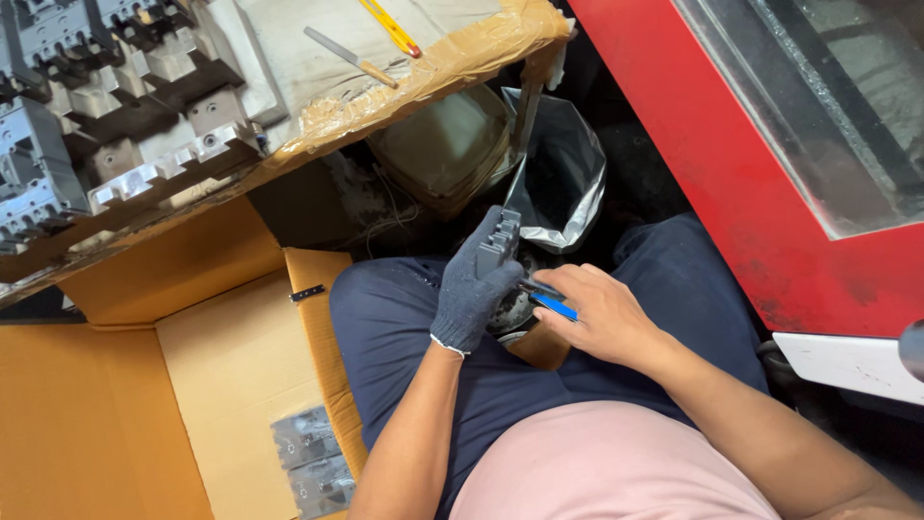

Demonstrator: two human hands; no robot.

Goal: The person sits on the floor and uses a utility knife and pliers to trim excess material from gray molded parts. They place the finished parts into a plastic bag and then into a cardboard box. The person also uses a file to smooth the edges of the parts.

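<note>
My left hand (pixel 472 284), in a dark knit glove, grips a grey moulded plastic part (pixel 498 241) with ribbed slots, held upright over my lap. Close to its right, my bare right hand (pixel 595 313) holds a small blue-handled tool (pixel 551 303), whose dark tip points toward the base of the grey part. Both hands are above my dark blue trousers, between my knees.
An open cardboard box (pixel 231 366) at lower left holds two grey parts (pixel 313 462). A worktable (pixel 385 67) covered in taped cardboard carries several grey parts (pixel 115 106), a file and a yellow tool. A silvery bag (pixel 563 173) sits ahead; a red machine (pixel 731 144) stands right.
</note>
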